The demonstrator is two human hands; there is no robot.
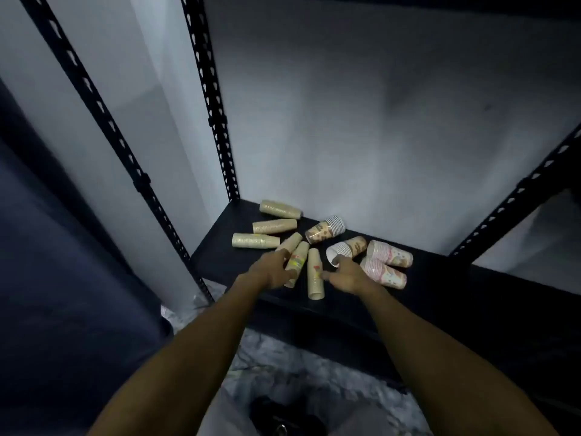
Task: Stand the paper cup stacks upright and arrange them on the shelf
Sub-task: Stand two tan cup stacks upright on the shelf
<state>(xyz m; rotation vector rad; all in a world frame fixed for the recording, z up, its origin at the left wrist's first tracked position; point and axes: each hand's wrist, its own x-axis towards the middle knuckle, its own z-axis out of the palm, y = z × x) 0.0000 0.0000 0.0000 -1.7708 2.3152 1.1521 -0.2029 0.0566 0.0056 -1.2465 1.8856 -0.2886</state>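
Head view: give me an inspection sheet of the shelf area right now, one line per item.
Surface: dark shelf board, bare on its right side.
Job's things: ten cup stacks, all lying on their sides; three plain stacks at back left, three tan stacks at the front, two brown-printed stacks in the middle, two pink-printed stacks to the right. None upright yet.
Clutter: nothing seen.
Grips: left hand on the tan stacks; right hand at the rim of a brown-printed stack; closure unclear.
Cables: nothing seen.
Surroundings: black slotted uprights, pale wall behind, marbled floor below.
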